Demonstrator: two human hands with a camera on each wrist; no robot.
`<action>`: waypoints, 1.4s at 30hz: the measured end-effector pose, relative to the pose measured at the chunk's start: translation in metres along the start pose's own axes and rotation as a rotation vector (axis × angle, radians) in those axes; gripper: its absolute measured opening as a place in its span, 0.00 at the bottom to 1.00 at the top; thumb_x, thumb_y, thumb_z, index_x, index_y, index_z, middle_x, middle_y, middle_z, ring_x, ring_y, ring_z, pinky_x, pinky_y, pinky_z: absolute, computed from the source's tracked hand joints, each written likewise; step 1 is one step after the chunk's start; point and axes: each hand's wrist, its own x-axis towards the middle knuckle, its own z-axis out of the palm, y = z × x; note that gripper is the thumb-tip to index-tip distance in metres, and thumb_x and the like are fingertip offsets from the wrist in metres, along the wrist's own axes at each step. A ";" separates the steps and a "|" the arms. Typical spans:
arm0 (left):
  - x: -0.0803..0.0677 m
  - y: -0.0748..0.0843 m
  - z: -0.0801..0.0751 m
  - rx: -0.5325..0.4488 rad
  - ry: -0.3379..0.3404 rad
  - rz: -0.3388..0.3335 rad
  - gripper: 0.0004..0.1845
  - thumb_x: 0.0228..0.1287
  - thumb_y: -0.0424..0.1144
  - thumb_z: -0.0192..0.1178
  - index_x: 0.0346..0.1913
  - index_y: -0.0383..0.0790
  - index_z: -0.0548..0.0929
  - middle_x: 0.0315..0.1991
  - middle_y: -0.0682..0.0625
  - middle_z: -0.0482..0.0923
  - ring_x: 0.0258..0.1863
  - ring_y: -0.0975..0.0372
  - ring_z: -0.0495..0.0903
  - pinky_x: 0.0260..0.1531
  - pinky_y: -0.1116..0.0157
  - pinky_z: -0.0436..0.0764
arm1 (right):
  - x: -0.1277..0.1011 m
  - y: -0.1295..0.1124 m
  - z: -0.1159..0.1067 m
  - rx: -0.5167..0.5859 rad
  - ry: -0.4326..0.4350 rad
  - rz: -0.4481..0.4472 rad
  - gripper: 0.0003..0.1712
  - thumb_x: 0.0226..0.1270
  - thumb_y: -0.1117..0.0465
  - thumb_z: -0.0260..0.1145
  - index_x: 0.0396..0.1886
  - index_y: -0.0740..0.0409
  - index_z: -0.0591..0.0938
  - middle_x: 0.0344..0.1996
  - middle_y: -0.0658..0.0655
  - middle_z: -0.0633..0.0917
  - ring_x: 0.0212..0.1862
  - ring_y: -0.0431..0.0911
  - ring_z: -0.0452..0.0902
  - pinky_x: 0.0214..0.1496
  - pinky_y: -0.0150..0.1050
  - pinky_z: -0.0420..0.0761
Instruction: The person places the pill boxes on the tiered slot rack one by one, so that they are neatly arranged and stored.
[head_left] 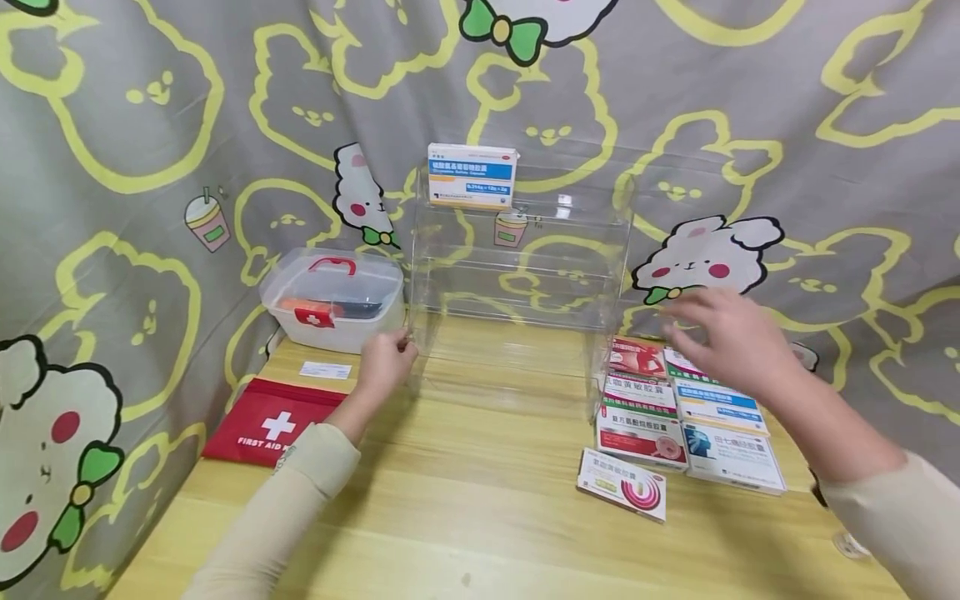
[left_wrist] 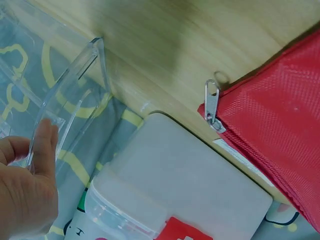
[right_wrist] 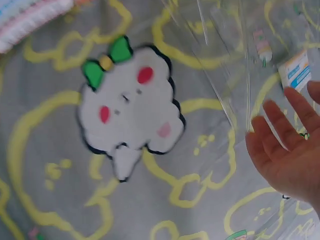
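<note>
A clear acrylic tiered shelf point(head_left: 517, 275) stands on the wooden table, with one blue-and-white medicine box point(head_left: 472, 175) on its top step. My left hand point(head_left: 386, 360) holds the shelf's left side wall point(left_wrist: 70, 95), thumb and fingers pinching its edge. My right hand point(head_left: 720, 333) hovers open, fingers spread, above a group of medicine boxes point(head_left: 678, 417) lying to the right of the shelf; it holds nothing. In the right wrist view the open right hand point(right_wrist: 290, 150) is in the air near the shelf's clear panels point(right_wrist: 220, 65).
A white first-aid box point(head_left: 330, 300) with a clear lid sits left of the shelf. A red first-aid pouch point(head_left: 270, 421) and a small white card point(head_left: 326, 370) lie in front of it. A bunny-print curtain point(head_left: 150, 167) hangs behind and at the left.
</note>
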 end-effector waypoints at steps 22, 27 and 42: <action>0.004 -0.002 -0.003 -0.006 0.004 -0.031 0.20 0.56 0.30 0.54 0.52 0.31 0.80 0.41 0.38 0.83 0.25 0.56 0.79 0.17 0.70 0.73 | -0.091 0.001 0.109 0.275 -0.449 0.077 0.12 0.57 0.55 0.69 0.38 0.57 0.85 0.33 0.49 0.83 0.37 0.46 0.78 0.40 0.45 0.78; 0.004 -0.003 -0.001 -0.008 -0.001 -0.016 0.20 0.55 0.31 0.55 0.52 0.31 0.80 0.41 0.38 0.83 0.24 0.57 0.79 0.17 0.71 0.73 | -0.106 -0.001 0.124 0.269 -0.506 0.094 0.22 0.51 0.53 0.72 0.43 0.61 0.84 0.36 0.53 0.78 0.34 0.42 0.73 0.36 0.42 0.77; -0.001 0.003 -0.002 -0.013 -0.004 -0.050 0.20 0.56 0.31 0.54 0.53 0.33 0.80 0.43 0.38 0.83 0.29 0.55 0.80 0.20 0.70 0.74 | -0.127 -0.016 0.133 0.174 -0.477 0.164 0.23 0.45 0.55 0.76 0.43 0.53 0.82 0.35 0.50 0.77 0.34 0.44 0.72 0.34 0.41 0.75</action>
